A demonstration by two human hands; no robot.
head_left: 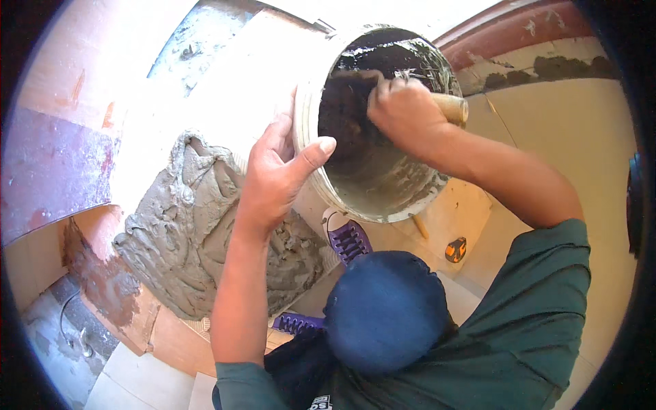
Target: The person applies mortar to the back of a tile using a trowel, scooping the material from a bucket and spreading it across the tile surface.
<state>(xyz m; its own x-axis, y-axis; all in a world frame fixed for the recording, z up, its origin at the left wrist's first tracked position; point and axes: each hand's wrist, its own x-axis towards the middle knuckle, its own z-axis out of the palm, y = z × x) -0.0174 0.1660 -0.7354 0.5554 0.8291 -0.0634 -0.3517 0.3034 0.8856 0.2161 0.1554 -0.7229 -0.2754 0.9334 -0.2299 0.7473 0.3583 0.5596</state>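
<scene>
A pale bucket (306, 123), its inside dark and smeared with wet mortar, is tipped so that its mouth faces me. My left hand (277, 171) grips the rim on the left side, thumb over the edge and fingers along the outer wall. Inside the mouth, my right hand (406, 113) is closed round a trowel with a wooden handle (451, 108). The trowel's blade is hard to make out against the dark wall. Left of the bucket, a thick grey bed of mortar (184, 232) lies over a flat piece whose ribbed edge shows.
An orange and black tape measure (456, 250) lies on the floor right of the bucket. A purple shoe (348, 239) stands just below it. Large beige tiles (547, 157) cover the right side, with a mortar strip (567, 67) by the reddish wall base. A purplish panel (58, 171) stands left.
</scene>
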